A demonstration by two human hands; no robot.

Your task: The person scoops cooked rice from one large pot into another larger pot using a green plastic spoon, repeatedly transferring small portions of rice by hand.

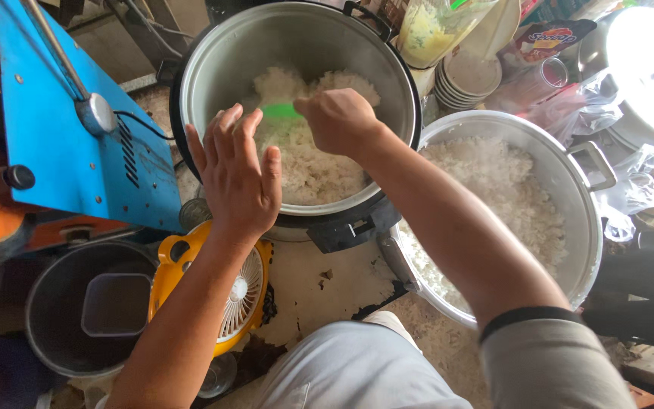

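Gripping the green scoop (280,111), my right hand (338,120) is clenched round its handle, blade down in the rice (308,163) inside the big cooker pot (213,68). My left hand (238,176) hovers spread and empty above the near rim. I judge the scooping partway: the pot holds a fair mound, while the aluminium basin (569,163) beside it already sits heaped with rice.

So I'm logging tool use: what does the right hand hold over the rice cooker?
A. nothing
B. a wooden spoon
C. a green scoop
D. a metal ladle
C: the right hand is closed around a green scoop above the rice in the cooker pot.
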